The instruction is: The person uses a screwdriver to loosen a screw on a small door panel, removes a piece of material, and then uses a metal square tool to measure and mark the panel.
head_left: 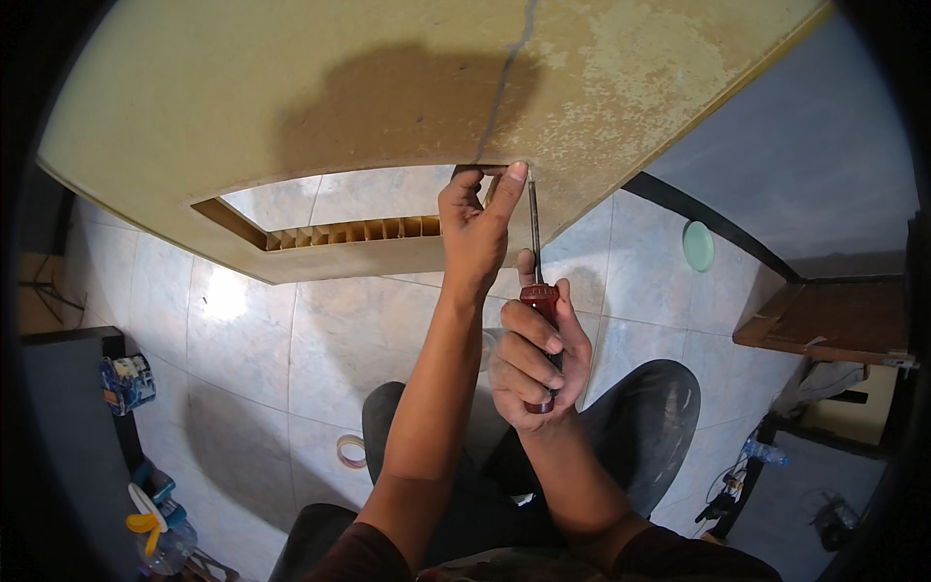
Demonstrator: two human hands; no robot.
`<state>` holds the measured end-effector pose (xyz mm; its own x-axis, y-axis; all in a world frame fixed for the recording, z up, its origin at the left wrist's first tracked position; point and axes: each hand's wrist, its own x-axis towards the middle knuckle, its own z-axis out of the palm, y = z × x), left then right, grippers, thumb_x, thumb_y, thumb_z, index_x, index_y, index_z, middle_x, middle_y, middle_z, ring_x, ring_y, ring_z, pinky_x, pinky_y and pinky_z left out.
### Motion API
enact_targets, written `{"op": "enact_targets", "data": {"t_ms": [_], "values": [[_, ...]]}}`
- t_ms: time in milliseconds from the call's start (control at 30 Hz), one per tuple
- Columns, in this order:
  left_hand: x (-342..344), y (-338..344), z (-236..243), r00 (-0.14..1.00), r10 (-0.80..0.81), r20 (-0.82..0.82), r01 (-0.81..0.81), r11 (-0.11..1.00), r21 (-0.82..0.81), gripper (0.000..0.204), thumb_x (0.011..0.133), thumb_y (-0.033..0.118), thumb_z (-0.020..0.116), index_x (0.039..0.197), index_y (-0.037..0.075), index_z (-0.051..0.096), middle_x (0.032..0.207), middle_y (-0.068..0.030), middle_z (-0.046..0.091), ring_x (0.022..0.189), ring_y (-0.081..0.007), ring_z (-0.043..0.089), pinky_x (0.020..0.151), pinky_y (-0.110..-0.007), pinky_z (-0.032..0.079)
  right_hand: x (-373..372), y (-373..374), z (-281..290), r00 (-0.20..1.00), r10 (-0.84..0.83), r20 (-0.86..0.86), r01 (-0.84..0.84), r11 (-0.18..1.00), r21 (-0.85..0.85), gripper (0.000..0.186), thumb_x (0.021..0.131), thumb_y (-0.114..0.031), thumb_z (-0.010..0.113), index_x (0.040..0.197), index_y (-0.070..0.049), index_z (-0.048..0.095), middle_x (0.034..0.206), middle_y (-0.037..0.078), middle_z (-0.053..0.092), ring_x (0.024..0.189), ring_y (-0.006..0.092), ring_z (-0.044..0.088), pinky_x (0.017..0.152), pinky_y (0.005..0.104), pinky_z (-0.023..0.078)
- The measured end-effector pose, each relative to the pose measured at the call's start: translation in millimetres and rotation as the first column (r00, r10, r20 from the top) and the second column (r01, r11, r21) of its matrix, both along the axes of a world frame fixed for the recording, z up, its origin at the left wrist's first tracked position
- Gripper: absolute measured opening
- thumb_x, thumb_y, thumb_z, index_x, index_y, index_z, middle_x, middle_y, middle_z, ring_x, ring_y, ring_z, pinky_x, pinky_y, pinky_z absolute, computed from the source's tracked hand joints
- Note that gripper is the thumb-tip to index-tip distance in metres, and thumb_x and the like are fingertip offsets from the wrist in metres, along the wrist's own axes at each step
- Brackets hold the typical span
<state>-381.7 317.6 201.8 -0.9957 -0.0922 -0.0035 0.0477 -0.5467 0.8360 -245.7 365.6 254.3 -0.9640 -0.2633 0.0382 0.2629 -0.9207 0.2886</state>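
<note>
A worn cream-yellow door panel [407, 126] with a rectangular cut-out stands in front of me. My left hand [475, 223] is at the right end of the cut-out, its fingers bent into the opening. Its thumb tip presses by the corner, close to the screwdriver's tip; whatever small thing the fingers pinch is hidden. My right hand [538, 364] is closed round the dark red handle of a screwdriver [535, 233]. The metal shaft points away from me, up along the panel. Its tip meets the panel just right of the left thumb.
Inside the cut-out shows a ribbed, honeycomb-like core [359, 231]. On the tiled floor lie a roll of tape [351, 451] and a pale green lid [697, 246]. Bottles [167, 543] stand at lower left. A brown wooden board [824, 315] is at right. My knees frame the floor below.
</note>
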Motion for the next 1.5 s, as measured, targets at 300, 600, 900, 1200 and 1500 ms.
{"op": "enact_targets", "data": {"t_ms": [300,600,900,1200,1500], "values": [[0,3,-6,0.999,0.029,-0.02,-0.03,0.999,-0.04,0.015,0.093,0.013,0.078,0.096,-0.001,0.074,0.098,-0.0028,0.069,0.093,-0.0103,0.058,0.086,-0.025,0.044,-1,0,52,0.918,-0.205,0.34,-0.14,0.634,0.76,0.036,0.11,-0.028,0.047,0.134,-0.003,0.056,0.098,0.012,0.061,0.063,0.0172,0.06,0.044,0.0293,0.052],[3,6,-3,1.0,0.024,0.0,-0.024,0.999,0.045,0.015,0.093,0.013,0.079,0.096,0.0,0.073,0.099,-0.0023,0.068,0.094,-0.0098,0.057,0.086,-0.025,0.044,-1,8,46,0.975,-0.198,-0.103,-0.042,-0.616,0.787,0.032,0.111,-0.026,0.049,0.13,-0.003,0.06,0.077,0.004,0.058,0.055,0.0104,0.054,0.048,0.0248,0.045],[2,6,0,1.0,0.029,-0.006,-0.029,1.0,0.001,0.015,0.094,0.013,0.078,0.097,-0.001,0.073,0.099,-0.003,0.068,0.095,-0.0107,0.057,0.087,-0.025,0.043,1,27,36,0.987,0.081,0.138,-0.077,0.997,-0.03,0.05,0.114,-0.033,0.035,0.152,-0.001,0.039,0.093,0.01,0.05,0.065,0.0149,0.048,0.039,0.0234,0.04],[4,0,-8,0.998,0.029,-0.052,-0.033,0.997,-0.07,0.02,0.094,0.015,0.077,0.101,-0.002,0.073,0.101,-0.0058,0.07,0.099,-0.0132,0.06,0.092,-0.027,0.044,-3,21,54,0.969,-0.162,0.185,-0.087,0.477,0.874,0.029,0.107,-0.017,0.054,0.133,-0.003,0.057,0.104,0.014,0.062,0.07,0.0174,0.062,0.041,0.0275,0.049],[3,-6,-7,0.998,-0.007,-0.066,0.003,0.998,-0.061,0.022,0.093,0.017,0.077,0.101,-0.004,0.074,0.098,-0.007,0.072,0.097,-0.0137,0.062,0.091,-0.028,0.047,-3,14,55,0.966,-0.253,0.052,-0.144,-0.361,0.922,0.028,0.107,-0.02,0.058,0.127,0.001,0.062,0.083,0.004,0.061,0.057,0.0087,0.059,0.045,0.0246,0.048]]}}
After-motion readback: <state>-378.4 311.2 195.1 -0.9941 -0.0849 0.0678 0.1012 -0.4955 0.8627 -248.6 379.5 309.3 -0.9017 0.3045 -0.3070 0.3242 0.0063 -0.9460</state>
